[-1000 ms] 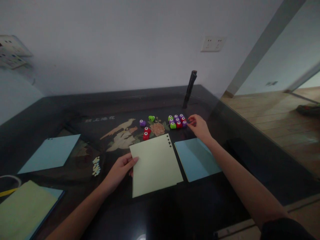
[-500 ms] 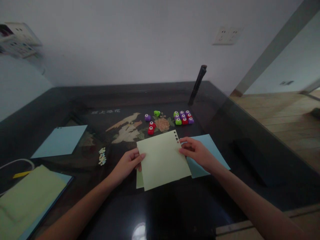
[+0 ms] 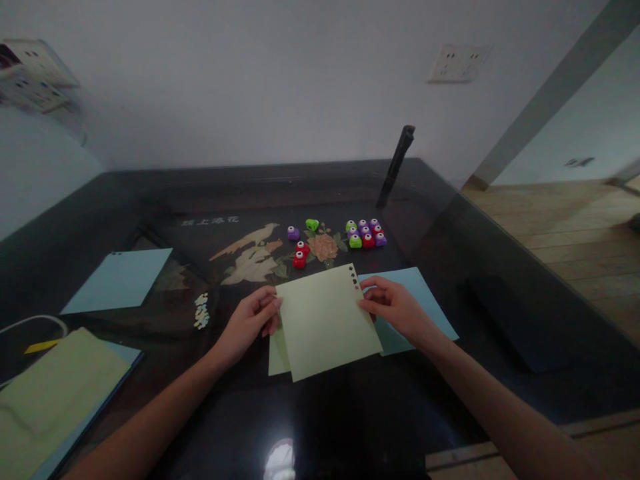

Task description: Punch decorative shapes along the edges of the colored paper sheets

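Dark table (image 3: pixel 360 413) shines under the fingers (image 3: pixel 271 305), while left hand (image 3: pixel 250 321) and right hand (image 3: pixel 395 305) pinch green paper (image 3: pixel 327 323) by its sides, good spots since it looks light and bendy

White Chinese writing (image 3: pixel 210 221) sits in one short row on the shiny dark table (image 3: pixel 325 433). The row has four signs. The second one says 上, and the last one says 花. The first and the third are too blurry to read for sure. The words are near the bird picture (image 3: pixel 253 237), on its far side.
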The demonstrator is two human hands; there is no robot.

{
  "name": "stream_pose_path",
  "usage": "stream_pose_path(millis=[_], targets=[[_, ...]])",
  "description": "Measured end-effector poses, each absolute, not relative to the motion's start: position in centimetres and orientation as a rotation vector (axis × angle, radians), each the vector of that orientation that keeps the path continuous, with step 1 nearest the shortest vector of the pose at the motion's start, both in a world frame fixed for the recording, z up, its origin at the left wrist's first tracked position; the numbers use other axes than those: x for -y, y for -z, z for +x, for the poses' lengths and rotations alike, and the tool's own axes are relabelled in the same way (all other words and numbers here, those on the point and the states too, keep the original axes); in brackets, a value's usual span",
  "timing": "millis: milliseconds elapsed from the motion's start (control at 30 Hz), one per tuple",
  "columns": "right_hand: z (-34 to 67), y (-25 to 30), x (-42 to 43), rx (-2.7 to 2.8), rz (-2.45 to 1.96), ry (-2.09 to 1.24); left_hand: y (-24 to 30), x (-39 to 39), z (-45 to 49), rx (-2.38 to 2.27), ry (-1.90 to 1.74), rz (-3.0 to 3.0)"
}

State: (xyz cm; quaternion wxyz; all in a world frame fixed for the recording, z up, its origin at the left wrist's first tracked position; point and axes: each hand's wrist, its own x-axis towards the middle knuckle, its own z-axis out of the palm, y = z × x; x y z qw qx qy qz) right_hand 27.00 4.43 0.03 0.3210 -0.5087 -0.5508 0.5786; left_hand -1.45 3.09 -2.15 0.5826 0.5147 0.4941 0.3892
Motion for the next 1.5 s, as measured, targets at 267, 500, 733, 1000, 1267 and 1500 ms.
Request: stream_pose_path(millis=[267,500,733,1000,1267,1500], targets=[[27.0,-0.7,-4.4,1.443,-1.320,-1.542,1.3,-3.0,-1.2,-1.186,-0.918,1.316],[28.5,-2.3,-3.9,1.388,-1.342,-1.456,-1.7,-4.2,-0.4,-1.218,-0.850,1.623],[34.0,-3.1,-4.2,1.195,-1.520,-1.172,-3.9,-8.4,6.3,-1.040,-0.781,1.858],[39.0,-1.2,-4.2,1.074,-1.651,-1.080,-1.7,-11.1,12.5,-1.040,-0.677,2.191],[39.4,-0.4,-4.7,1.374,-1.800,-1.013,0.1,-10.9,13.2,-1.224,-0.432,2.178],[39.7,1.0,-5.0,1.613,-1.904,-0.898,0.1,-10.7,13.2,-1.301,-0.301,2.226]])
